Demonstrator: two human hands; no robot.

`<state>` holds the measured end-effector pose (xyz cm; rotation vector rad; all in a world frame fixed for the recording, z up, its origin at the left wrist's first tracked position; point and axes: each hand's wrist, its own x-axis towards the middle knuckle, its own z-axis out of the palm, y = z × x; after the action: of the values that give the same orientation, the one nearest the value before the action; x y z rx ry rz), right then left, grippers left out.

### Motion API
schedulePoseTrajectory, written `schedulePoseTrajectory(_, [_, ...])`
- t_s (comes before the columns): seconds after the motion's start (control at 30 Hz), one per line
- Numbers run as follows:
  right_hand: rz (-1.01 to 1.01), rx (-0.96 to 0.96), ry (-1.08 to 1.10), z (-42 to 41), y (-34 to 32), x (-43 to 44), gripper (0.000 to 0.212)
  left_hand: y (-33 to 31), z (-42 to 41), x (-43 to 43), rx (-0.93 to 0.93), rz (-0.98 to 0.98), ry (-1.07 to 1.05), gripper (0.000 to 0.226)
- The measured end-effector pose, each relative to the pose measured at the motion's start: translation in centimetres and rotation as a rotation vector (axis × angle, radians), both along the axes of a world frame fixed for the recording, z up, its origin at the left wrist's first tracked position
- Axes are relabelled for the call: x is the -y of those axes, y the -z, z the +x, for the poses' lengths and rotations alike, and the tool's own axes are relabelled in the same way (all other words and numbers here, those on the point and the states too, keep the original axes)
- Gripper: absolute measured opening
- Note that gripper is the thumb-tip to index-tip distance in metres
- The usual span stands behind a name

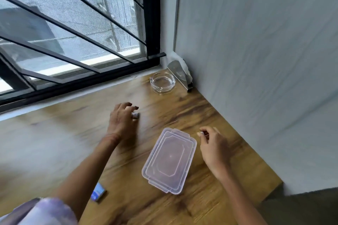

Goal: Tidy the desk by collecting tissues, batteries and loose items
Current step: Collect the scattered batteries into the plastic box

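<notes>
left hand (122, 118) over small item (135, 115), lidded box (169, 160) nearby

Both hands (122, 118) (213, 145) extended, fingers curled

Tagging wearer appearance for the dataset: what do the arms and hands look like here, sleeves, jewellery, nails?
Both forearms are bare. The left hand has dark-painted nails; a thin reddish band circles its wrist. A lilac patterned sleeve covers the left upper arm at the frame's lower left. The right hand shows no rings or watch, and no right sleeve is in view. Motion blur hides finer detail.
</notes>
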<state>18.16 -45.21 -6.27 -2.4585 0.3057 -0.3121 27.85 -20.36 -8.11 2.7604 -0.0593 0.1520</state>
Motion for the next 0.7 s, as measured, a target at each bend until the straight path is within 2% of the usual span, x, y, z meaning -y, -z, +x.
schedulePoseTrajectory(0.13, [0.094,0.032,-0.045,1.1,0.1,-0.8,0.013,0.7,-0.1,-0.2,0.035,0.066,0.05,0.02])
schedulePoseTrajectory(0.23, [0.248,0.014,-0.093,1.6,-0.3,-1.9,0.012,0.9,-0.6,0.0,0.02,0.008,-0.019,0.017])
schedulePoseTrajectory(0.3, [0.463,-0.038,-0.078,1.7,-0.5,-3.2,0.01,0.5,-1.4,0.4,-0.01,-0.183,-0.113,0.016])
schedulePoseTrajectory(0.4, [0.896,-0.194,-0.043,1.5,-1.0,-6.0,0.011,-0.9,-3.8,1.4,-0.1,-0.626,-0.249,0.016])
schedulePoseTrajectory(0.5, [1.125,-0.317,-0.098,0.7,-1.9,-9.2,0.013,-2.9,-7.4,1.8,-0.216,-0.995,-0.237,0.019])
schedulePoseTrajectory(0.6, [1.22,-0.392,-0.163,-0.4,-2.5,-12.2,0.013,-4.6,-10.5,0.8,-0.277,-1.13,-0.207,0.016])
schedulePoseTrajectory(0.7, [1.31,-0.453,-0.256,-2.1,-3.1,-15.0,0.009,-5.2,-13.2,-1.8,-0.252,-1.167,-0.27,0.015])
